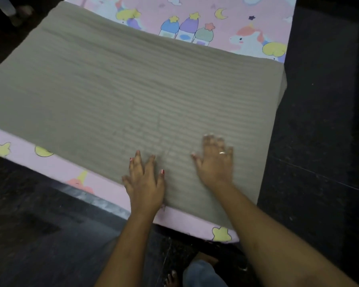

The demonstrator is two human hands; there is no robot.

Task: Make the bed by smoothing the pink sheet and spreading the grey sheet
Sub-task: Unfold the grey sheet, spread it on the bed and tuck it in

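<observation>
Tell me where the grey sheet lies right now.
Head view: the grey sheet lies centre-frame atop the pink sheet, left hand and right hand flat on its near edge.

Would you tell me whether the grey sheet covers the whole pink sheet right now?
No, the pink sheet shows beyond the far edge of the grey sheet and along its near edge.

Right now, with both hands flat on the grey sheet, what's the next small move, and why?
Probably slide both palms away from you, over the faint creases. The left hand and right hand lie flat on the grey sheet by its near edge, and those creases run just beyond the fingertips, between the hands.
</observation>
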